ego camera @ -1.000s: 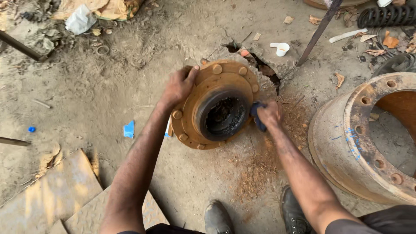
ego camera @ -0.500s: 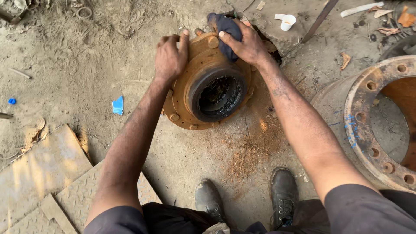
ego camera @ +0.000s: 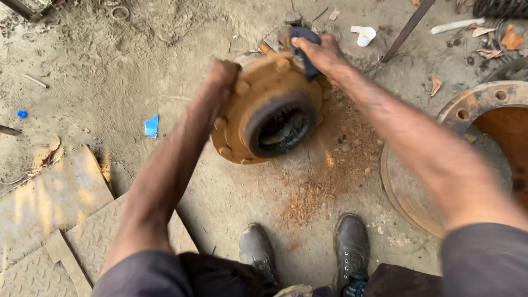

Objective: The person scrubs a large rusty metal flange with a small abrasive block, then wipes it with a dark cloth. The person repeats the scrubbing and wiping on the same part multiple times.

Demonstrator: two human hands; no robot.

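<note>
— Both hands are on the rusty wheel hub, am I right?

— Yes. Left hand is closed over the flange rim at about ten o'clock on the hub, though it is blurred, so I cannot tell how tightly the fingers wrap. Right hand presses a dark blue rag against the rim near one o'clock, fingers curled over the cloth.

— Where does the hub sit?

— On the dirt floor, tipped up on its flange edge so the dark bore faces the camera. It lies at twelve o'clock from the person's dusty shoes, with a patch of rust powder between them.

— How would it handle?

— I'd judge it heavy and fully rigid: thick cast metal, round, with a ring of stud bosses around the flange. The surface looks scaly with orange rust, so it should be gritty rather than slippery, though the bore looks dark and possibly greasy. The flange rim, at opposite sides, seems the sound place to grip; balanced on its edge it could roll or drop flat.

— What else is around?

— A large rusted brake drum at three o'clock of the hub, just beside it. Chequered steel plates at seven o'clock, a blue scrap at nine, and a small white plastic piece and a slanting metal bar near one o'clock.
</note>
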